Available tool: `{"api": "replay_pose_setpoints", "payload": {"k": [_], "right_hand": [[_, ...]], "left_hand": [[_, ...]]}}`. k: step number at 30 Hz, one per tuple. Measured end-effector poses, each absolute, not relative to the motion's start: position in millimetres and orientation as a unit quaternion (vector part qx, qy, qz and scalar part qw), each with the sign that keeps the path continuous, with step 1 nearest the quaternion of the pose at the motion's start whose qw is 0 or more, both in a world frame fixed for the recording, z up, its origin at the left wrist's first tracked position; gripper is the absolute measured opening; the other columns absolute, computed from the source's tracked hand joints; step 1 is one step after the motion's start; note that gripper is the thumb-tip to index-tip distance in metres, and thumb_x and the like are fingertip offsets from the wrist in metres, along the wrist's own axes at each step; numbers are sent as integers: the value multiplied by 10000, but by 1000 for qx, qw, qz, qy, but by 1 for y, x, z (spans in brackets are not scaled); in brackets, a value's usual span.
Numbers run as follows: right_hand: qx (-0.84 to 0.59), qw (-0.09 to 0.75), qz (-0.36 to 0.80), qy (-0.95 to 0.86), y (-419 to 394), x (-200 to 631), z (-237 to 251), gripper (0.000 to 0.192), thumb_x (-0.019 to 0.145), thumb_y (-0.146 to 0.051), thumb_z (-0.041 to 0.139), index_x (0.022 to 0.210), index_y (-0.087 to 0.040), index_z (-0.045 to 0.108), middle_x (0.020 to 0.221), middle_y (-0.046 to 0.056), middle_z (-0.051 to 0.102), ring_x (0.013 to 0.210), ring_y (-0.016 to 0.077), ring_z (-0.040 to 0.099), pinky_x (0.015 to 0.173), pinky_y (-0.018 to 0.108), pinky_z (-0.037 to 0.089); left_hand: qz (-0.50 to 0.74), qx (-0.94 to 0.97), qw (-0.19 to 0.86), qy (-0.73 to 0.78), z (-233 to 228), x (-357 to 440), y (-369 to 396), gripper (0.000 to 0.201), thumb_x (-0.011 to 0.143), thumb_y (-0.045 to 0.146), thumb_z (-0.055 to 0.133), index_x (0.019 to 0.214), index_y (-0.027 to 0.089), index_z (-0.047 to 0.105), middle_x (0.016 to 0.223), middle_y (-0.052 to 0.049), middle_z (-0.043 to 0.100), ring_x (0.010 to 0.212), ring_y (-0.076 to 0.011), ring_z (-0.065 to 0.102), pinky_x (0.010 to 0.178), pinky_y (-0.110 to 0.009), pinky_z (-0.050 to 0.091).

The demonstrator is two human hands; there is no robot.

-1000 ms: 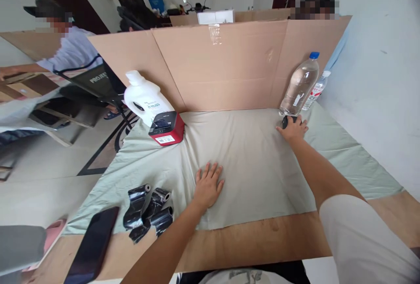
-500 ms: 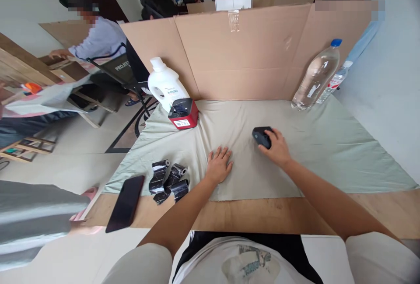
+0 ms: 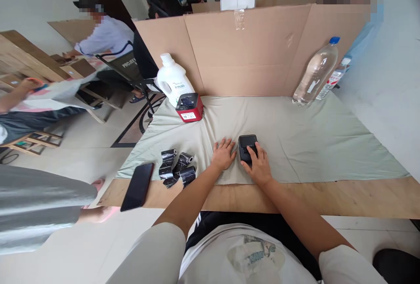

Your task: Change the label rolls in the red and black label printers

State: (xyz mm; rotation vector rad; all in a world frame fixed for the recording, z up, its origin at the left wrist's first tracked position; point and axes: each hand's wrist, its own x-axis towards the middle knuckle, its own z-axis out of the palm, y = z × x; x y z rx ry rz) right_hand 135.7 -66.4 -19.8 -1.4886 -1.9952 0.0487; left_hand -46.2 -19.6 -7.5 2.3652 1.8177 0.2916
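My right hand [image 3: 257, 166] rests on a small black device [image 3: 246, 145] that lies on the pale green cloth [image 3: 305, 139], fingers curled over its near end. My left hand [image 3: 223, 154] lies flat and spread on the cloth just left of the device, close to it. Several black rolls [image 3: 177, 168] sit at the cloth's front left corner. A black phone [image 3: 137, 180] lies left of them on the wooden table edge.
A red label printer [image 3: 189, 107] and a white jug [image 3: 173, 81] stand at the back left. A large water bottle [image 3: 314, 73] and a smaller one [image 3: 332, 79] lean at the back right against a cardboard screen [image 3: 249, 52]. Other people sit at tables to the left.
My right hand has brought the black device from beside the water bottle at the back right to the front middle, next to my left hand. The view has pulled back.
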Motion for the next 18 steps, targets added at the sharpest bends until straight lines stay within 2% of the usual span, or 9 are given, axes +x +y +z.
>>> {"api": "replay_pose_setpoints", "payload": {"k": [14,18], "right_hand": [[-561,336,13,-756,-67,136,-23,518,909,-451,492,1338,-162,519,1498,192,330,1282,364,391,1026,573,388],[-558,330,24,-761,-69,138,-22,525,905,-450,496,1340,-157,523,1496,193,336,1269,372,398,1019,574,395]], "left_hand": [[111,783,79,607,-7,-47,-20,483,933,376,413,1385,226,495,1511,-63,421,1434,-288,292,1145,-562,203],[118,781,85,608,-9,-49,-21,460,932,351,421,1365,229,515,1506,-58,430,1434,-273,296,1165,-528,187]]}}
